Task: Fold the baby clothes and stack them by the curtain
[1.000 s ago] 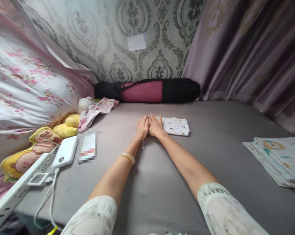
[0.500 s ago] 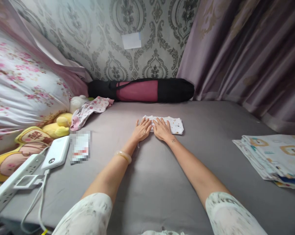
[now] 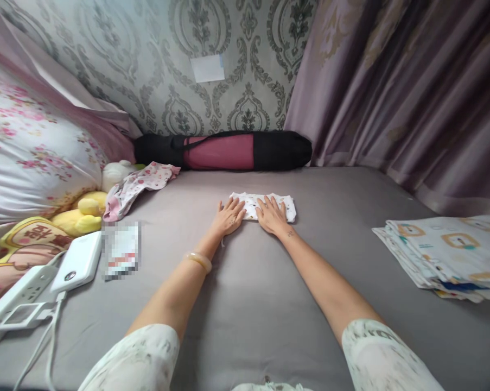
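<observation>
A small white folded cloth with a scattered print (image 3: 250, 208), perhaps a garment, lies flat on the grey bed sheet (image 3: 245, 304). My left hand (image 3: 229, 216) rests palm down over its left end, fingers stretched out. Farther right, my right hand (image 3: 272, 216) lies flat on the cloth with its fingers spread. A strip of the printed fabric shows between the two hands, and its right end sticks out past my right hand. Both palms hide parts of the cloth.
Folded printed cloths (image 3: 444, 255) are stacked at the right. At the left lie a white power bank (image 3: 77, 260), a power strip (image 3: 19, 296), a blurred packet (image 3: 122, 250), plush toys (image 3: 80, 214) and a pink-patterned garment (image 3: 141, 187). A long black-and-red bag (image 3: 220, 152) lies along the wall.
My hands have moved apart: the right one has slid rightward over the cloth, baring more of its middle. The whole view has shifted slightly, so the surroundings sit farther left.
</observation>
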Demonstrator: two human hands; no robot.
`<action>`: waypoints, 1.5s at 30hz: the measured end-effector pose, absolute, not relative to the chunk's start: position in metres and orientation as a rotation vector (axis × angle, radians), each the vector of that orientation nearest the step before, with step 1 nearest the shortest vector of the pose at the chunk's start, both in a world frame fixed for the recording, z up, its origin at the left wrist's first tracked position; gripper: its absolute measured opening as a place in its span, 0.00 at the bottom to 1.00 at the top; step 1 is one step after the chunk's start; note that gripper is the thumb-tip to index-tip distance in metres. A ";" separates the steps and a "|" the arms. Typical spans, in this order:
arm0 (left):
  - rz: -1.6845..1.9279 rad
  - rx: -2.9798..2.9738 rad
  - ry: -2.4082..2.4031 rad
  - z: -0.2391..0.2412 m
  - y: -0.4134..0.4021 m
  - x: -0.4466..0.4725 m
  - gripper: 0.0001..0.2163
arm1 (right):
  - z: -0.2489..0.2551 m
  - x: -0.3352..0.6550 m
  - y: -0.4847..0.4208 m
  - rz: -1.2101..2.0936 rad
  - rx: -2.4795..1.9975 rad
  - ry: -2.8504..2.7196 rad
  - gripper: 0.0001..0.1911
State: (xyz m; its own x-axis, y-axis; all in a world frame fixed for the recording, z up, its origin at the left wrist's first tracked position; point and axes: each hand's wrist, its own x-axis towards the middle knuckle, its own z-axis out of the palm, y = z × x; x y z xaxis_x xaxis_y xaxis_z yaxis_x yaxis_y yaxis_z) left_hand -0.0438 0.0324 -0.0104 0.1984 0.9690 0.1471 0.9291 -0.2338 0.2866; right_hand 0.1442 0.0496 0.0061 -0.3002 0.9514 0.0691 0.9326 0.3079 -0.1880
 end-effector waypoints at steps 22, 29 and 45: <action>0.338 2.325 1.892 0.008 0.051 -0.022 0.23 | 0.013 0.188 0.056 0.171 -1.847 -2.393 0.32; 0.296 2.238 1.954 0.000 0.061 -0.033 0.29 | 0.007 0.198 0.061 0.142 -1.936 -2.359 0.35; 0.097 2.213 2.017 0.026 0.108 -0.054 0.12 | 0.025 0.216 0.105 0.137 -1.847 -2.413 0.16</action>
State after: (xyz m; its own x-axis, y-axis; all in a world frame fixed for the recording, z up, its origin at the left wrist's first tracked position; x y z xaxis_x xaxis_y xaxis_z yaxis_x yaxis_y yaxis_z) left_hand -0.0541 0.1083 0.0260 0.0960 0.9941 -0.0502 0.9848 -0.0875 0.1502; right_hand 0.2164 0.1047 0.0250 -0.2594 0.9655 0.0246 0.9565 0.2603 -0.1320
